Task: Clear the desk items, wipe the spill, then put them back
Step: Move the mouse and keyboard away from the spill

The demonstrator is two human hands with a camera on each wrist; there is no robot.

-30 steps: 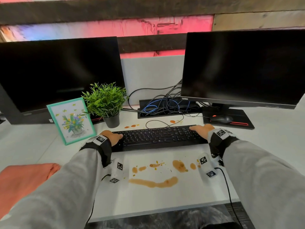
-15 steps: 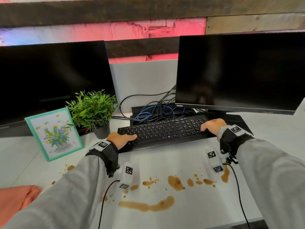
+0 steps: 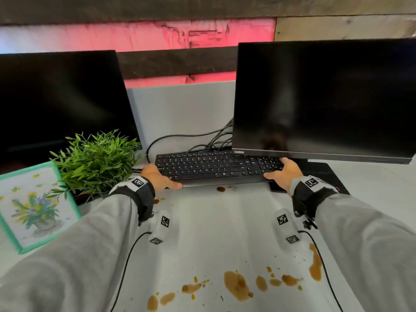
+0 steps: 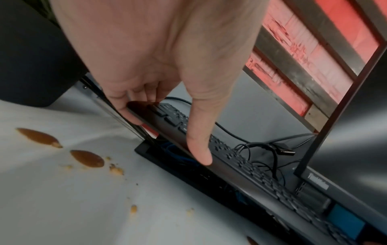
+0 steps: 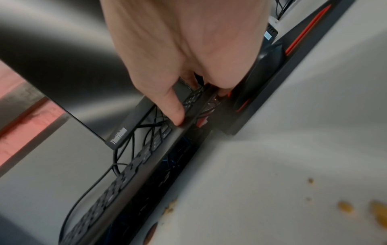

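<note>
Hands grip the black keyboard (image 3: 219, 168) mid-frame: left hand (image 3: 157, 177) and right hand (image 3: 284, 174) clasp its ends. Brown spill (image 3: 238, 287) stains the lower desk (image 3: 225, 221).

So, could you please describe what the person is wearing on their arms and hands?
Both arms wear light grey sleeves. Each wrist carries a black strap with white square-coded tags, and thin black cables trail back. The left hand and right hand are bare.
</note>
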